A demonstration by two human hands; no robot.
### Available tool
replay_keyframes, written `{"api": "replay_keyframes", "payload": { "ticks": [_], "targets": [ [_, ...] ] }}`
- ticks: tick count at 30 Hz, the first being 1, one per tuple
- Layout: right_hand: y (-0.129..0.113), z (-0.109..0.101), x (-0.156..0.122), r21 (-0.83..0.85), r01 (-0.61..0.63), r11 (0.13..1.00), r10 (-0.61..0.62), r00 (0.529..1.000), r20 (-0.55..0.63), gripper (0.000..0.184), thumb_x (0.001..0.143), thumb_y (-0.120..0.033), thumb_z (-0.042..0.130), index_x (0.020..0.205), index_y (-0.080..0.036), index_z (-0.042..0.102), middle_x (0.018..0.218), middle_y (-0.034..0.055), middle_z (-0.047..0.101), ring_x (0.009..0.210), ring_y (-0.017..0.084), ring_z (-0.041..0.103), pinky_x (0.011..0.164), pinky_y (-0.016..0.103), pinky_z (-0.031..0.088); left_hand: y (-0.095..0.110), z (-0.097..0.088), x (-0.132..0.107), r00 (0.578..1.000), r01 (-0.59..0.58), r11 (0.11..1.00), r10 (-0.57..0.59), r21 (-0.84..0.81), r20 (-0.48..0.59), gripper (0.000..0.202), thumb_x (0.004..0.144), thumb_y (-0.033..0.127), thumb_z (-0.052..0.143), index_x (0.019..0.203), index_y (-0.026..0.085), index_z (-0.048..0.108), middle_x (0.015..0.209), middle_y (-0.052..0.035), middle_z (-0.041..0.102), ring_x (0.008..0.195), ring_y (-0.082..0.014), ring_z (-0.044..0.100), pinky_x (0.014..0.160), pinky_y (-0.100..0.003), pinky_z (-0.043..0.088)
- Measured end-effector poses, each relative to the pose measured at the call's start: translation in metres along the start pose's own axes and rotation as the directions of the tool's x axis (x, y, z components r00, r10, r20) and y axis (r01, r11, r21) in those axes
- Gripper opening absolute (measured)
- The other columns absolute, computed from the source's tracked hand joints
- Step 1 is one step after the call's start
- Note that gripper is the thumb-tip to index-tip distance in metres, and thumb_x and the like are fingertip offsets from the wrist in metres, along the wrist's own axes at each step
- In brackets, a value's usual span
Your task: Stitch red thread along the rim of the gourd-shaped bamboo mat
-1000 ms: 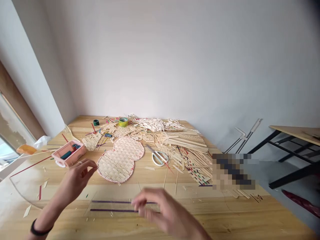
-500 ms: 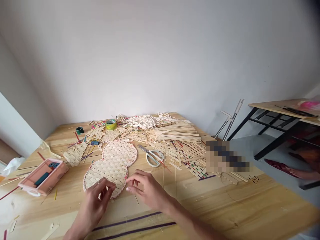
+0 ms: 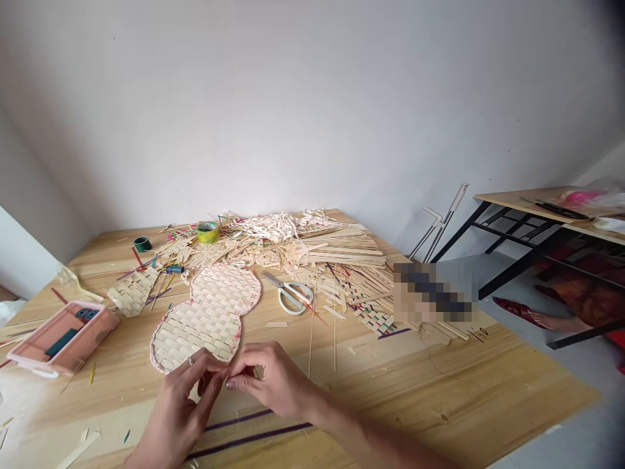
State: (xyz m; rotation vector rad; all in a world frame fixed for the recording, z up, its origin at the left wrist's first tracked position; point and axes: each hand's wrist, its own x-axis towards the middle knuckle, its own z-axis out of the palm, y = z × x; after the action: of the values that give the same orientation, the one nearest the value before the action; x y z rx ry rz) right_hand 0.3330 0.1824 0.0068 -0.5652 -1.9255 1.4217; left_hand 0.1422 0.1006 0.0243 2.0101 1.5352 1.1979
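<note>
A gourd-shaped woven mat [image 3: 195,329] of pale strips, edged with pinkish stitching, lies flat on the table. At its near edge, my left hand [image 3: 183,400] pinches thumb and forefinger together; a ring sits on one finger. The fingertips of my right hand [image 3: 276,378] are also pinched, meeting those of the left just below the mat's lower right rim. Whatever they hold is too small to make out. White-handled scissors [image 3: 295,298] rest to the right of the mat, partly spread.
Loose pale strips [image 3: 346,251] are heaped at the back. A pink basket [image 3: 63,339], a small woven piece [image 3: 131,292], a blue thread spool [image 3: 175,269], yellow tape [image 3: 208,232] and a green roll [image 3: 142,244] lie around. Another person's foot [image 3: 547,320] shows under the second table [image 3: 527,202].
My right hand has come leftward, and its fingertips now meet my left hand's. Before, the hands were apart at the mat's lower edge. The whole view has shifted slightly.
</note>
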Motion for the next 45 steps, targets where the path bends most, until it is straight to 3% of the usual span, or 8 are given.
{"api": "replay_keyframes", "payload": {
  "ticks": [5,10,19,25,31,38,45],
  "targets": [
    [-0.005,-0.02,0.006,-0.093,0.083,0.992,-0.084,0.996,-0.009,0.009,0.095,-0.024,0.079,0.09,-0.018,0.084,0.084,0.0039,0.077,0.078,0.016,0.065,0.072,0.025,0.047,-0.009,-0.006,-0.006,0.998,-0.008,0.998,0.013,0.066,-0.063,0.021,0.105,0.033,0.06,0.094,0.023,0.074,0.078,-0.0002,0.07,0.063,-0.0124,0.062,0.058,-0.019,0.049],
    [-0.006,-0.033,0.011,-0.119,0.108,0.987,-0.112,0.993,-0.027,0.009,0.096,-0.023,0.076,0.091,-0.017,0.08,0.087,0.0031,0.076,0.081,0.015,0.066,0.076,0.025,0.048,-0.017,-0.012,-0.004,0.999,-0.012,0.997,0.015,0.071,-0.052,0.024,0.102,0.039,0.064,0.088,0.022,0.073,0.073,0.0004,0.069,0.06,-0.013,0.06,0.052,-0.018,0.047],
    [0.003,-0.035,0.015,-0.039,0.057,0.998,-0.058,0.998,-0.038,0.009,0.091,-0.025,0.08,0.088,-0.017,0.077,0.088,0.0026,0.076,0.08,0.015,0.064,0.075,0.025,0.048,-0.008,-0.009,-0.006,0.991,0.121,0.992,-0.119,0.026,-0.054,0.028,0.102,0.047,0.064,0.09,0.022,0.072,0.078,-0.0004,0.069,0.067,-0.0142,0.06,0.054,-0.019,0.044],
    [0.001,-0.041,0.014,0.014,0.007,1.0,-0.006,0.999,-0.047,0.011,0.093,-0.028,0.075,0.091,-0.017,0.075,0.092,0.0028,0.073,0.082,0.014,0.063,0.078,0.026,0.049,-0.014,-0.008,-0.006,0.998,0.062,0.997,-0.062,0.04,-0.014,0.026,0.101,0.043,0.065,0.088,0.022,0.073,0.076,0.0006,0.07,0.062,-0.0126,0.06,0.053,-0.019,0.044],
    [0.001,-0.043,0.014,0.027,0.001,1.0,0.001,0.999,-0.046,0.012,0.093,-0.028,0.074,0.091,-0.017,0.074,0.091,0.0027,0.071,0.082,0.015,0.063,0.078,0.027,0.05,-0.004,-0.006,-0.007,0.983,0.185,0.981,-0.184,0.051,-0.02,0.03,0.104,0.045,0.06,0.087,0.022,0.07,0.074,0.0009,0.067,0.065,-0.0138,0.057,0.058,-0.022,0.043],
    [0.001,-0.044,0.012,-0.035,-0.007,0.999,0.005,0.999,-0.047,0.009,0.093,-0.025,0.073,0.091,-0.017,0.074,0.092,0.0031,0.071,0.08,0.014,0.063,0.076,0.027,0.049,-0.017,-0.007,-0.004,0.996,0.087,0.994,-0.087,0.061,-0.007,0.028,0.105,0.039,0.06,0.084,0.022,0.069,0.072,0.001,0.062,0.06,-0.0129,0.054,0.054,-0.022,0.042],
    [0.002,-0.044,0.012,-0.095,0.001,0.996,-0.007,0.998,-0.059,0.006,0.092,-0.021,0.072,0.088,-0.017,0.073,0.088,0.0016,0.068,0.078,0.014,0.061,0.074,0.026,0.047,-0.015,-0.01,-0.004,0.994,0.111,0.993,-0.11,0.051,-0.021,0.033,0.106,0.039,0.057,0.079,0.022,0.065,0.074,0.0005,0.059,0.062,-0.0131,0.052,0.054,-0.023,0.04]
  ]
}}
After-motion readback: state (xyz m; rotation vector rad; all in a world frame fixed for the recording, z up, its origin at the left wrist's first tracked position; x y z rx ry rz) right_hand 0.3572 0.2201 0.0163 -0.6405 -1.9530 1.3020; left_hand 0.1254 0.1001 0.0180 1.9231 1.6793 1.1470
